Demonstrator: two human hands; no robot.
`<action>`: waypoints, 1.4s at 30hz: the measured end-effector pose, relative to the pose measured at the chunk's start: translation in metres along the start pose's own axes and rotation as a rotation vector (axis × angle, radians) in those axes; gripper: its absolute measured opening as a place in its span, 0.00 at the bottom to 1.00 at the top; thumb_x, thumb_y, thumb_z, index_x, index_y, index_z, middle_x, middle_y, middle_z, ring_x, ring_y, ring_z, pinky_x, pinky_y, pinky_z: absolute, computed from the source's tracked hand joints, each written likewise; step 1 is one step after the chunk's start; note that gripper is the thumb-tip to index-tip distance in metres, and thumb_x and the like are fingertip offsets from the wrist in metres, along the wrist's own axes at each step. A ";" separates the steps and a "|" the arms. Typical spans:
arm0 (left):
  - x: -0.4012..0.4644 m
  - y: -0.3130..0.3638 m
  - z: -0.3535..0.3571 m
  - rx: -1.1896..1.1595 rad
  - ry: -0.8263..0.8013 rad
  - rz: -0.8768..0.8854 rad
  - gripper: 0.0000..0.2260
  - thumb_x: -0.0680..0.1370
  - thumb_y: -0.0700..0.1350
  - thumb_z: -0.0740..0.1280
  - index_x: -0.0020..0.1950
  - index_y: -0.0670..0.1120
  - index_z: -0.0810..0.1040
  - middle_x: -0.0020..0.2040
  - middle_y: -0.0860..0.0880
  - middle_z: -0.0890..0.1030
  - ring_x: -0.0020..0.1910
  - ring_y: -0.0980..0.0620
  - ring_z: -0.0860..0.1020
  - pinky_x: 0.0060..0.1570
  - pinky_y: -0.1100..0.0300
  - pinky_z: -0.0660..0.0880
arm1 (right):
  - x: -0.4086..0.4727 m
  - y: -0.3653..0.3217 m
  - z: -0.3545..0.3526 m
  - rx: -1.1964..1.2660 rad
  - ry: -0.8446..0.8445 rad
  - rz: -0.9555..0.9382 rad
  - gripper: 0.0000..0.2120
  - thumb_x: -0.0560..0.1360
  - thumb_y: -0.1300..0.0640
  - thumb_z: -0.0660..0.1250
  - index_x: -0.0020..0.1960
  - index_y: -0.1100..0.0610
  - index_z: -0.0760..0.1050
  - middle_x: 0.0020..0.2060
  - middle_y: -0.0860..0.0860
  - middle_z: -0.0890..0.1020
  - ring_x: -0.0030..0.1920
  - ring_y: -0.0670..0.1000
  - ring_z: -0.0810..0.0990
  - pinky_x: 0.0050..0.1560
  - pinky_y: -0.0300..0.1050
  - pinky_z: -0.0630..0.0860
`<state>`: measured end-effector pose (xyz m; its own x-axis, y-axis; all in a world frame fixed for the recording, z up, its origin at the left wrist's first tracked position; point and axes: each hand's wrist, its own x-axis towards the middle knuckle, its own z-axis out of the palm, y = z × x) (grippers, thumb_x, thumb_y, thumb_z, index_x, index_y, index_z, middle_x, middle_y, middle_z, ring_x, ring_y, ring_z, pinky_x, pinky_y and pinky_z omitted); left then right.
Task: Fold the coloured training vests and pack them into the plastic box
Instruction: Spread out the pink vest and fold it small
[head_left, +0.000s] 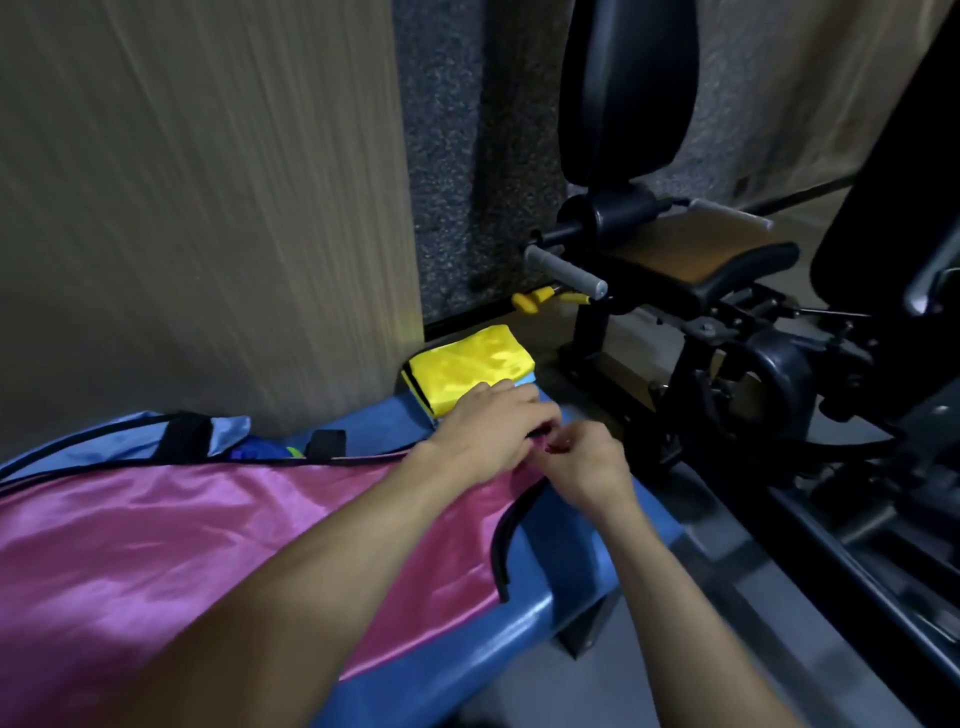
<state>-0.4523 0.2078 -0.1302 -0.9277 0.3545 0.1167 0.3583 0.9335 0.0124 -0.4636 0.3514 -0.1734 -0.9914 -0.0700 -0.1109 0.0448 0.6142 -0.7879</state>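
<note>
I note both hands together at the far end of the pink vest (218, 525). The left hand (485, 434) and right hand (584, 467) pinch its top edge, fingertips nearly touching. The vest lies spread on the blue bench (566, 561), running back under my forearms. A folded yellow vest (467, 371) sits just beyond the left hand, atop a light blue one (525, 383). Gym machine (727, 312) beyond the right hand.

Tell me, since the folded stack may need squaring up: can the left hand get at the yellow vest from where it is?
Probably yes. The left hand lies right beside the folded yellow vest, nothing between them, though it is pinching the pink vest along with the right hand.
</note>
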 end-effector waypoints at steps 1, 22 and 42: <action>0.005 0.000 0.001 0.068 -0.022 0.018 0.10 0.81 0.47 0.64 0.62 0.57 0.76 0.57 0.52 0.76 0.61 0.48 0.73 0.57 0.53 0.67 | 0.001 0.001 0.000 0.028 -0.005 0.000 0.09 0.69 0.50 0.75 0.37 0.55 0.80 0.36 0.53 0.84 0.44 0.57 0.82 0.45 0.50 0.78; 0.016 -0.023 -0.005 -1.243 0.219 -0.601 0.16 0.76 0.53 0.75 0.38 0.43 0.79 0.33 0.46 0.68 0.32 0.51 0.65 0.34 0.56 0.62 | -0.003 0.014 -0.019 0.327 -0.099 -0.168 0.17 0.76 0.50 0.75 0.38 0.62 0.79 0.29 0.48 0.79 0.33 0.45 0.77 0.40 0.44 0.73; 0.023 -0.026 0.019 -0.895 0.135 -0.495 0.09 0.78 0.51 0.73 0.41 0.48 0.82 0.32 0.53 0.81 0.32 0.57 0.76 0.38 0.59 0.72 | -0.002 0.003 -0.025 0.174 -0.189 -0.252 0.10 0.79 0.60 0.64 0.45 0.51 0.82 0.35 0.48 0.85 0.35 0.45 0.84 0.49 0.51 0.81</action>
<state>-0.4845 0.1927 -0.1467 -0.9928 -0.1196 0.0071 -0.0630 0.5717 0.8180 -0.4645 0.3731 -0.1601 -0.9342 -0.3567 0.0029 -0.1621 0.4172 -0.8943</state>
